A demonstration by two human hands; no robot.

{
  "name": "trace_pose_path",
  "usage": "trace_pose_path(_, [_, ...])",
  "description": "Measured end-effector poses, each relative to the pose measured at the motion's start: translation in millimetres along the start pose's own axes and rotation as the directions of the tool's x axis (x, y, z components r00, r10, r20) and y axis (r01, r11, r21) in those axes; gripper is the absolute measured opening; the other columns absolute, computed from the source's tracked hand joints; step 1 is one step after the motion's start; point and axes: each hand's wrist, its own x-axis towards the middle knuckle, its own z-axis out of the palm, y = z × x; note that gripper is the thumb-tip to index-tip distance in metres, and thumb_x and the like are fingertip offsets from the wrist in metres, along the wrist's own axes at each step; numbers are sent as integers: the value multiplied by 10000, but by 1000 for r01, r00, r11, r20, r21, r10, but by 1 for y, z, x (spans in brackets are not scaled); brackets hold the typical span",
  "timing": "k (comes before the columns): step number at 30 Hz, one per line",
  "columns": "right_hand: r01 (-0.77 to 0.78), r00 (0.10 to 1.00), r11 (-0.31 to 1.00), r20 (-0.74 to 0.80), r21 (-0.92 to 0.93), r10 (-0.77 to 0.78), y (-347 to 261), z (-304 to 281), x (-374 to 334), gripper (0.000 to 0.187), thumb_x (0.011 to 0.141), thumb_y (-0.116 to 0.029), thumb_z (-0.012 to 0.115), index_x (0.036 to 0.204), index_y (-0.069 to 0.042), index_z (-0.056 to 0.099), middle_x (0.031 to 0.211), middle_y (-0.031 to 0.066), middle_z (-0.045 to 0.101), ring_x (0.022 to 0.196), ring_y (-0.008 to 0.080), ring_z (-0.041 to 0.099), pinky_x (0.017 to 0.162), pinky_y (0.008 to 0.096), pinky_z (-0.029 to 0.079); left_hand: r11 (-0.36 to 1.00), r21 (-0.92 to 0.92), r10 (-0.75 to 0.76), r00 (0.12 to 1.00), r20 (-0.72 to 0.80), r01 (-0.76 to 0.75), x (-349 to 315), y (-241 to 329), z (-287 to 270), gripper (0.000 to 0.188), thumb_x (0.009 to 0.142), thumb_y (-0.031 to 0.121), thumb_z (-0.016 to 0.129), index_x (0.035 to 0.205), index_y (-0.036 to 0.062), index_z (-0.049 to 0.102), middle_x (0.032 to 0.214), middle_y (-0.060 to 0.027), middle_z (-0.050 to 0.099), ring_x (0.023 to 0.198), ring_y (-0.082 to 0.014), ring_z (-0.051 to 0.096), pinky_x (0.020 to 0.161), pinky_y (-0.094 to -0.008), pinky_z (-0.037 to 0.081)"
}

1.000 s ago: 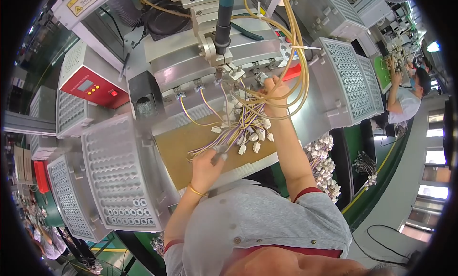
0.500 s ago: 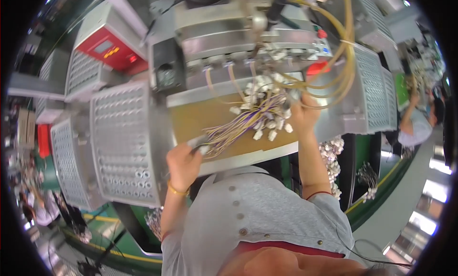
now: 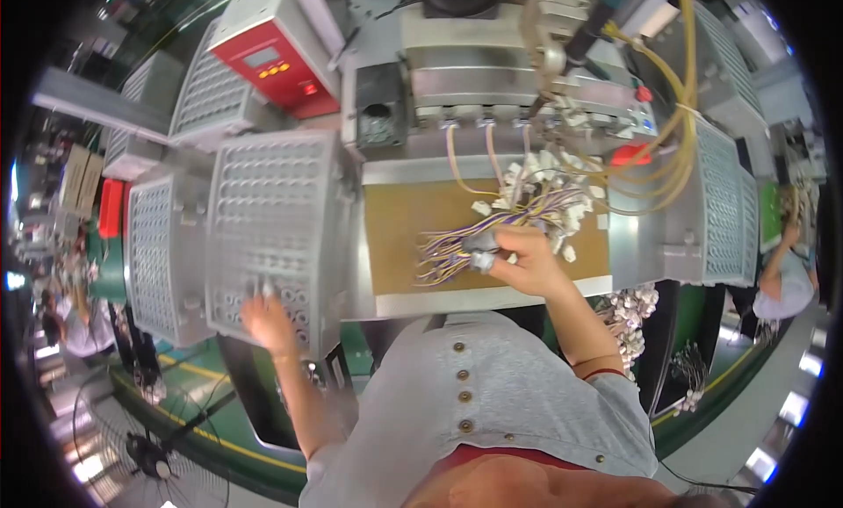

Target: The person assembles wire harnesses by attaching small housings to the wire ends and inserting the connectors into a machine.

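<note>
A bundle of yellow, white and purple wires (image 3: 436, 260) lies on the brown work mat (image 3: 395, 209), with white connectors (image 3: 553, 183) clustered at its far right end. My right hand (image 3: 531, 260) is closed round the bundle near its loose left ends; grey covers sit on the thumb and forefinger. Off to the left, my left hand (image 3: 270, 322) is over the near part of a grey tray (image 3: 268, 183) full of round holes. Several ring-shaped pieces show there beside its fingers. Motion smears those fingertips, and whether they hold anything is unclear.
Behind the mat stands a metal machine (image 3: 479, 78) with wires running from its front. A black box (image 3: 380, 108) and a red-fronted controller (image 3: 285, 64) are at the back left. Yellow tubing (image 3: 680, 148) loops down at the right, near a red piece (image 3: 630, 154).
My left hand has left the wire ends and moved left to the holed tray. My right hand has come from the connector end onto the wires. The whole view has shifted.
</note>
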Motion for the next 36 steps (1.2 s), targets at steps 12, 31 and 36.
trace_pose_path(12, [-107,989,993,-109,-43,101,-4,3,4,69,710,-20,620,748,22,581,596,19,525,496,37,442,411,193,334,113,-858,-72,865,496,501,36,130,-52,305,786,88,556,1075,2,512,1020,-97,552,874,-199,557,669,-319,498])
trace_pose_path(31, [-186,978,975,-114,-121,173,-7,-5,7,238,626,-151,622,607,22,460,546,139,489,468,190,414,456,302,358,-212,-785,543,738,401,582,16,235,-33,309,758,-29,588,1058,-47,521,907,-67,594,732,-98,540,609,-216,454])
trace_pose_path(36, [-82,996,977,25,-196,89,-10,-10,6,224,627,-149,605,615,16,453,520,105,456,458,159,392,451,296,349,-171,-861,529,782,330,479,19,243,-40,273,761,-44,574,1033,-41,547,894,-61,590,753,-86,527,634,-215,445])
